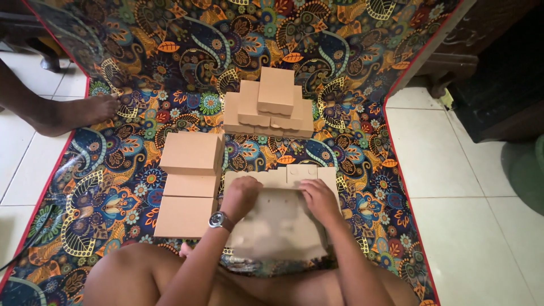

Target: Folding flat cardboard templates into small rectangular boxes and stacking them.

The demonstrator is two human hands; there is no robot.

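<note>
Flat cardboard blank [280,218] lies near, centre of the patterned mat [113,187]. Left hand [241,195] and right hand [318,197] press on its far part, fingers curled, not gripping. Judged light, stiff, creasing readily; best held at edges beside fold lines. Folded boxes [190,187] left, more stacked [271,105] far.

Both hands cover the middle of the flat cardboard sheet [283,226], hiding their fingertips, so each grip is perhaps only pressing. Left of it, a foot [85,110] is edge-cropped.
</note>
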